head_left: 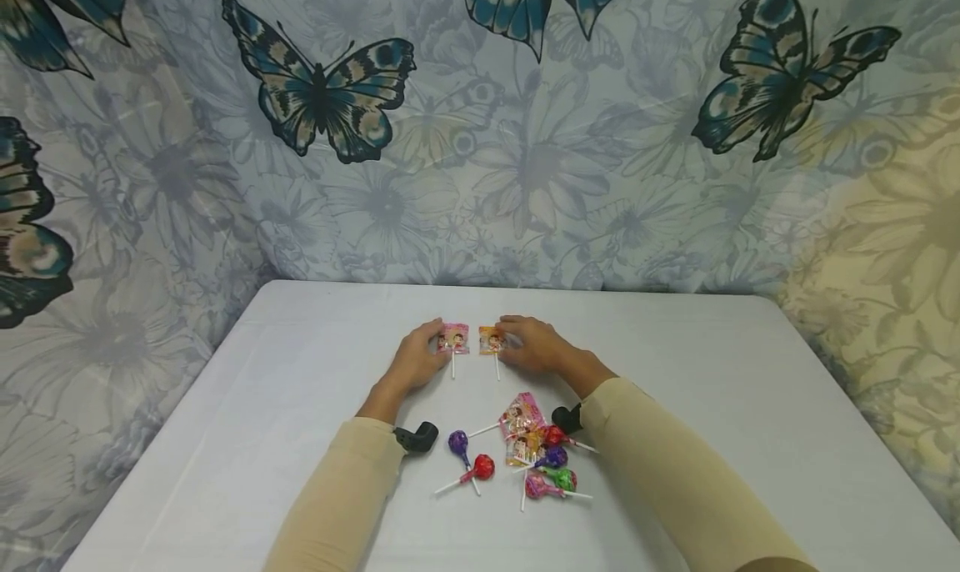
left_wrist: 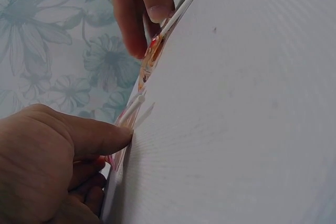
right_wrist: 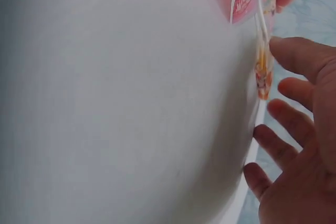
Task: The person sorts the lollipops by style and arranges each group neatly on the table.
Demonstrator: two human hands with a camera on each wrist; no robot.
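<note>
In the head view my left hand [head_left: 417,358] pinches the edge of a pink-wrapped lollipop [head_left: 454,338], which lies flat on the white table with its stick toward me. The left wrist view shows the thumb [left_wrist: 107,137] on that wrapper and the other fingers curled under. To its right, my right hand [head_left: 534,345] touches an orange-wrapped lollipop [head_left: 491,340], a small gap from the pink one. In the right wrist view the right fingers [right_wrist: 289,119] are spread and loosely bent, and the thumb tip meets the orange wrapper [right_wrist: 263,74].
Nearer me on the white table [head_left: 315,363] lies a pile of lollipops, with a pink packet [head_left: 522,413], an orange packet [head_left: 523,449] and a green lollipop [head_left: 561,478]. Left of it are a purple lollipop [head_left: 458,443] and a red one [head_left: 483,467]. Butterfly-patterned walls [head_left: 525,180] stand behind.
</note>
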